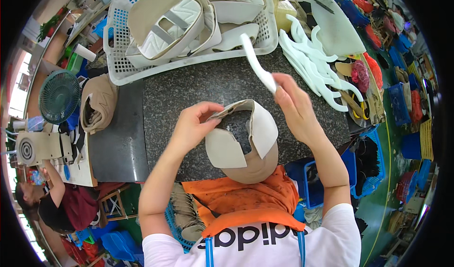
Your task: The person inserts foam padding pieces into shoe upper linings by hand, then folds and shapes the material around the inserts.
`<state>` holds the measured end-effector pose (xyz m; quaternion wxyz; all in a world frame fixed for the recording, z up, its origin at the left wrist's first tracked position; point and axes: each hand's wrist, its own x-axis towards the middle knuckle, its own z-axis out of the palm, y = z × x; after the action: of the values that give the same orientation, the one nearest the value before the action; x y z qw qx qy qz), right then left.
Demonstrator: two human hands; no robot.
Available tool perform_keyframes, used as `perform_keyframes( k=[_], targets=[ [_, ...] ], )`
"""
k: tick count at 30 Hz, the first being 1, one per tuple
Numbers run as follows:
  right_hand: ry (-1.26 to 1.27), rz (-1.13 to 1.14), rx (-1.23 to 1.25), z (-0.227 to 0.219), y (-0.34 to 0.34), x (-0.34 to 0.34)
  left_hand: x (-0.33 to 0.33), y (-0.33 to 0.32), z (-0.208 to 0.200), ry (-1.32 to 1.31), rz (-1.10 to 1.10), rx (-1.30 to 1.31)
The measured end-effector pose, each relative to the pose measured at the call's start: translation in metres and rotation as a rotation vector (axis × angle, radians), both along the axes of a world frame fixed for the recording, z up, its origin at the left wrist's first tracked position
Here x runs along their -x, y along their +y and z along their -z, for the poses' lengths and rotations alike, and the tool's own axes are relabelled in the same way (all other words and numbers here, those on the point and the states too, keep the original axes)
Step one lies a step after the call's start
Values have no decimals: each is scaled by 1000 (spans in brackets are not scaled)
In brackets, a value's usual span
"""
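A beige and off-white shoe upper point(262, 129) stands on the dark speckled tabletop in front of me, its rounded beige end toward my body. My left hand point(189, 127) pinches its far left edge between thumb and fingers. My right hand point(298, 106) is raised just right of the upper, closed on the lower end of a curved white strip point(257, 64). That strip looks like foam padding and points up toward the basket, apart from the upper. More such strips point(307, 61) lie in an overlapping heap at the far right of the table.
A white plastic basket point(189, 66) full of similar uppers point(163, 28) sits at the back. More beige uppers point(99, 103) are stacked at the left, near a green fan point(59, 96). A co-worker point(71, 205) sits at a sewing machine point(42, 148). Blue crates point(347, 167) stand below right.
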<state>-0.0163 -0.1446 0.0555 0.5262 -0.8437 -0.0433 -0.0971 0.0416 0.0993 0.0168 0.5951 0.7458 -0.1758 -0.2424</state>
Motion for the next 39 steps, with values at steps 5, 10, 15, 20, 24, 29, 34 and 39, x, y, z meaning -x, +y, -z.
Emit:
perform_keyframes(
  k=[5, 10, 15, 20, 24, 29, 34, 39],
  targets=[
    [29, -465, 189, 10, 25, -6, 3, -3, 15, 165, -84, 131],
    [-171, -281, 423, 34, 39, -10, 3, -4, 13, 189, -36, 147],
    [-195, -252, 494, 34, 42, -11, 5, -6, 8, 210, -9, 199],
    [-195, -167, 587, 26, 30, -9, 11, -13, 6, -75, -56, -37],
    [-38, -89, 620, 24, 20, -5, 12, -21, -2, -145, -50, -95],
    [-152, -99, 679, 25, 27, -16, -10, -40, -7, -471, 90, -292],
    [-67, -213, 901, 20, 60, -18, -12, -48, 6, -430, -260, -402],
    [-82, -54, 763, 32, 47, -9, -18, -29, 32, -241, -106, -138]
  ],
)
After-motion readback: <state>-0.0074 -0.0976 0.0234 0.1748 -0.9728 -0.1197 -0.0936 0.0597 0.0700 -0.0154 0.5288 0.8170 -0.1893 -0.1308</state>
